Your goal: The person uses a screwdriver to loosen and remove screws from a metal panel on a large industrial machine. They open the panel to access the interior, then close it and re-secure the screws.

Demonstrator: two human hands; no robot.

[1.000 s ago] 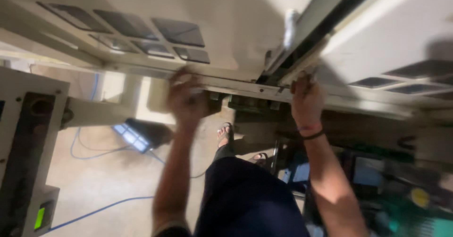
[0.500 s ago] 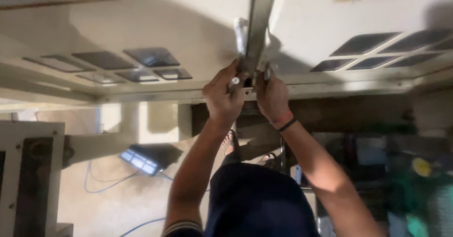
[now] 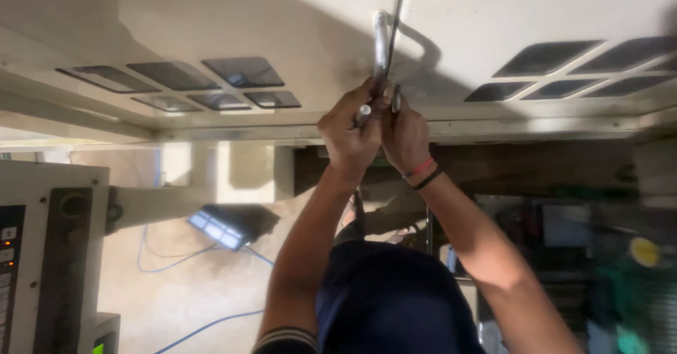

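Metal handle (image 3: 381, 40), grey and stiff, sits at the seam between two cream panels (image 3: 211, 22). Left hand (image 3: 349, 132) & right hand (image 3: 404, 137) are both closed around its lower end, touching each other. Probably heavy, smooth; best grip is low on the bar. Vent slots (image 3: 211, 82) lie to the side.

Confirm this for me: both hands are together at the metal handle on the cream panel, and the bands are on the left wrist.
Not quite. In the head view the left hand and right hand do meet at the metal handle on the cream panel, but the red and black bands sit on the right wrist, not the left.
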